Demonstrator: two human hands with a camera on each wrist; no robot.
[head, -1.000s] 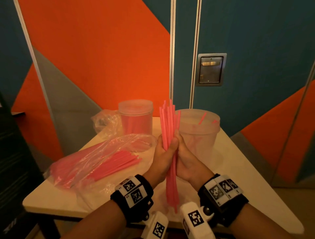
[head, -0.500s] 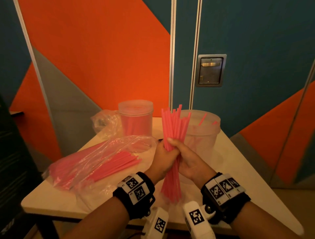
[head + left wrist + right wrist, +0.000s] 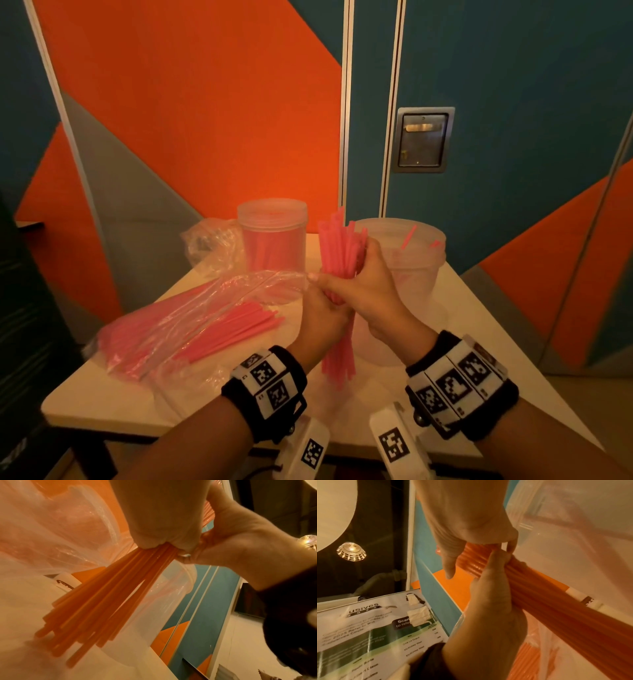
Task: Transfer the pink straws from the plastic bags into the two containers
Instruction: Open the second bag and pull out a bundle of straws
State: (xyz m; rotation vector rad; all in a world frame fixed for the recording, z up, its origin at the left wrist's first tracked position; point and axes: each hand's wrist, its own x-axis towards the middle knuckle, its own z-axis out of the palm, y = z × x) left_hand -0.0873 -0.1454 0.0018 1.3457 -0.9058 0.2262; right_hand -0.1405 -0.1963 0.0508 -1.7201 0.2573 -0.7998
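Note:
A bundle of pink straws (image 3: 339, 246) stands nearly upright above the table, in front of the wide translucent tub (image 3: 421, 274). My left hand (image 3: 320, 317) grips the bundle at its middle, and my right hand (image 3: 368, 286) wraps round it just above. Seen from the left wrist, the straws (image 3: 109, 601) fan downward below my left hand (image 3: 163, 513). From the right wrist, my right hand (image 3: 462, 513) curls round the straws (image 3: 547, 608). A tall lidded container (image 3: 272, 236) holding straws stands at the back. A plastic bag of straws (image 3: 178, 322) lies at the left.
An empty crumpled bag (image 3: 210, 246) lies behind the full one, beside the tall container. The white table (image 3: 479, 342) ends close to the wall behind. A few loose straws (image 3: 409, 236) poke out of the wide tub.
The bundle has risen a little. My right hand has slid up and over my left, closing round the upper part of the straws near the tub's rim.

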